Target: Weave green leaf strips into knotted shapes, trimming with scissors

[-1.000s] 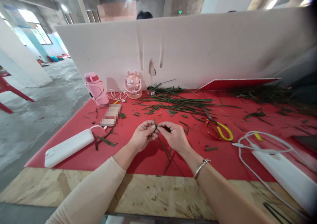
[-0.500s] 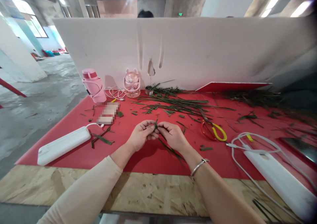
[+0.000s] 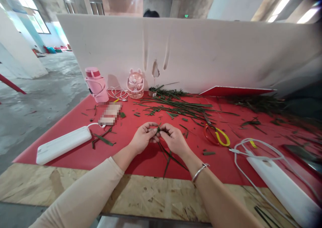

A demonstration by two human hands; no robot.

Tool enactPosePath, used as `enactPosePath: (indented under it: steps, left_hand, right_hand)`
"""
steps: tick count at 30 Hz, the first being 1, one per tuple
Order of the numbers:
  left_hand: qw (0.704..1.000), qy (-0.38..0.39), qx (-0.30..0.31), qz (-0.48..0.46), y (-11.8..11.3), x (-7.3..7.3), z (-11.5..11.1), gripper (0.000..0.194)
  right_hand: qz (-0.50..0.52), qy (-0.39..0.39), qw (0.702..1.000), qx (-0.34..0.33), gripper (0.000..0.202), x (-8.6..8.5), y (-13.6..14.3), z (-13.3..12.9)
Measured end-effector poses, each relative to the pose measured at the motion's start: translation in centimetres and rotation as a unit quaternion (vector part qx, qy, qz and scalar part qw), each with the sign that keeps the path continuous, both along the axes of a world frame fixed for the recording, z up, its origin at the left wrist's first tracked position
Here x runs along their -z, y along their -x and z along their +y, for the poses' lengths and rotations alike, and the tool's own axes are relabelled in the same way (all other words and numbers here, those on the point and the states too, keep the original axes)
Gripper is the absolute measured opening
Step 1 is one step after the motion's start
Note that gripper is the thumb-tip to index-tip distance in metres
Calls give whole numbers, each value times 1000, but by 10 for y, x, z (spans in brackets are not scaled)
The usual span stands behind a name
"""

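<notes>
My left hand [image 3: 144, 139] and my right hand [image 3: 174, 139] meet above the red sheet [image 3: 148, 166], each pinching a small piece of green leaf strips [image 3: 158, 129] between thumb and fingers. Long loose ends of the strips hang below my right hand toward the table's front edge. What exactly the piece is shaped into is mostly hidden by my fingers. Beyond my hands lies a pile of long green leaf strips [image 3: 176, 106]. To the right of them rest scissors [image 3: 216, 134] with red and yellow handles.
A pink bottle [image 3: 97, 86], a clear pink cup [image 3: 136, 83] and a small pot [image 3: 152, 92] stand along the white board [image 3: 113, 43]. White power banks [image 3: 64, 144] lie left and right, with cables. A phone-like dark slab [image 3: 302, 155] is at far right. Leaf scraps are scattered around.
The hanging strip ends have swung and spread apart, one now pointing down toward the front edge. Both hands keep their pinch in nearly the same place. The view has shifted slightly.
</notes>
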State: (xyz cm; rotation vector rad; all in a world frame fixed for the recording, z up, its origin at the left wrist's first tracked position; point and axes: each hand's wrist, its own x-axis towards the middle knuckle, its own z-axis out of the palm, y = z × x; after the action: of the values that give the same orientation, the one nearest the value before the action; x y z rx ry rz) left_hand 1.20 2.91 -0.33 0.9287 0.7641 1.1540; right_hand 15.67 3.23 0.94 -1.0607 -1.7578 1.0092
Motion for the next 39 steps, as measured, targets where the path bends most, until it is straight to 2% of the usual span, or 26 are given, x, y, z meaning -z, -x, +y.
enactPosePath:
  steps: [6,17,24,28,31,33,36,38,39]
  left_hand:
    - [1000,3,-1,5,0,-1,-2,33]
    - [1000,-4,11,4,0,-3,-6,31]
    - [999,27,-26,-20,-4,-3,-6,33]
    - [1000,29,-12,-4,-4,0,-5,34]
    - [999,29,-15,1,-4,-1,-4,32]
    - [999,41,-26,-23,-4,-2,-4,33]
    - [997,49,-42,-50,-5,-5,-4,43]
    - [997,38,-58,-31,-4,-6,-3,50]
    - [997,30,-69,-18,-4,-6,-3,53]
  right_hand:
    - [52,26,998,-24,6,-2,-3,2]
    - [43,-7,999,17,11,-6,1,-4]
    - [106,48,993,16,9,-4,2,-1]
    - [73,41,996,34,10,-2,5,-1]
    - [67,40,997,25,11,1,5,2]
    - [72,9,996,43,13,1,1,4]
    - [57,-95,982,156,32,-3,-8,6]
    - [35,-131,971,195,23,-5,-13,6]
    - [20,-133,975,179,17,-6,-15,4]
